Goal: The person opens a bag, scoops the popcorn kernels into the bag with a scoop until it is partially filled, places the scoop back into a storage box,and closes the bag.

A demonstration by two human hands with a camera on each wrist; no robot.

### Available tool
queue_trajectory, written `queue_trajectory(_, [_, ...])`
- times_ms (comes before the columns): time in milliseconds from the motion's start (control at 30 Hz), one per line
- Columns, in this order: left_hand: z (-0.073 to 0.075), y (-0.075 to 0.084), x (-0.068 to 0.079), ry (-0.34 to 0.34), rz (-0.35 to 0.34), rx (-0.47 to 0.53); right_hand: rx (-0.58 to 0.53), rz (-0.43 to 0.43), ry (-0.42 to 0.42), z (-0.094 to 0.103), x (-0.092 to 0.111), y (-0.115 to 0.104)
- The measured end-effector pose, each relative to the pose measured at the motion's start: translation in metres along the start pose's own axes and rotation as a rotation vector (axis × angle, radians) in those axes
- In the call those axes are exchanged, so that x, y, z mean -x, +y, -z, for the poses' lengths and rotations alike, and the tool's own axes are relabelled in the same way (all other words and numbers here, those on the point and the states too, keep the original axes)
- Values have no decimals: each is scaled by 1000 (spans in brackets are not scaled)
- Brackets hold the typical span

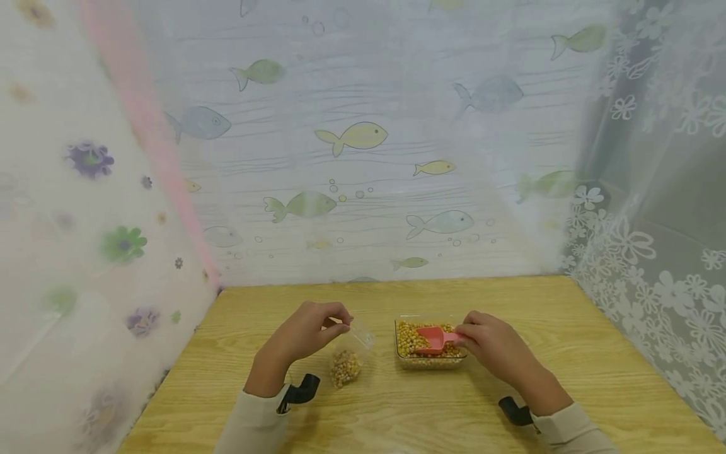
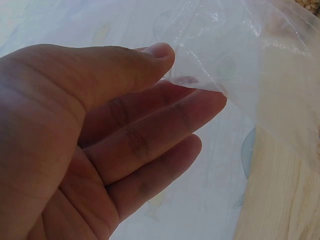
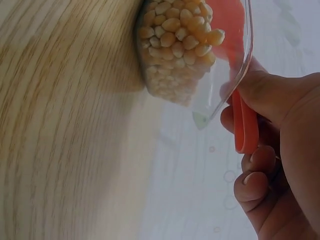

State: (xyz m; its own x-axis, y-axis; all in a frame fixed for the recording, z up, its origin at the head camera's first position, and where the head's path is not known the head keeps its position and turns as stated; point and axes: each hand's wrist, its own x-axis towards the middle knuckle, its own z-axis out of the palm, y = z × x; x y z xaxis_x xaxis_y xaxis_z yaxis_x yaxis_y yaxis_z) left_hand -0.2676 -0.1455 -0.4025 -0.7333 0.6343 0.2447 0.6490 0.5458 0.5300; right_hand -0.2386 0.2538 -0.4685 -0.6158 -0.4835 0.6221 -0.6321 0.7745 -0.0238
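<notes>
My left hand [image 1: 315, 331] pinches the upper edge of a clear plastic bag [image 2: 215, 40] between thumb and fingers. Corn kernels [image 1: 345, 368] fill the bottom of that bag, which hangs at or just above the table. On the right, my right hand [image 1: 492, 343] grips the handle of a small red scoop [image 1: 434, 339]. The scoop's blade lies among the yellow corn kernels [image 3: 177, 35] inside a clear rectangular container [image 1: 431, 364]. In the right wrist view, the handle [image 3: 245, 125] sits between thumb and curled fingers, beside the container's wall.
Both items are on a wood-grain table [image 1: 391, 416]. A fish-print curtain [image 1: 363, 170] hangs behind its far edge. A flowered sheet [image 1: 102, 239] borders the left side, and a lace-like flowered sheet [image 1: 646, 284] the right. Black wrist mounts [image 1: 303, 389] stick out below the hands.
</notes>
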Motion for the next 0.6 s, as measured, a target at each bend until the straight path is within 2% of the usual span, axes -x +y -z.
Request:
queue_trajectory(400, [0, 1, 1, -1, 24, -1, -93, -66, 6, -2, 6, 7])
queue_trajectory(600, [0, 1, 1, 5, 11, -1, -115, -93, 12, -3, 6, 10])
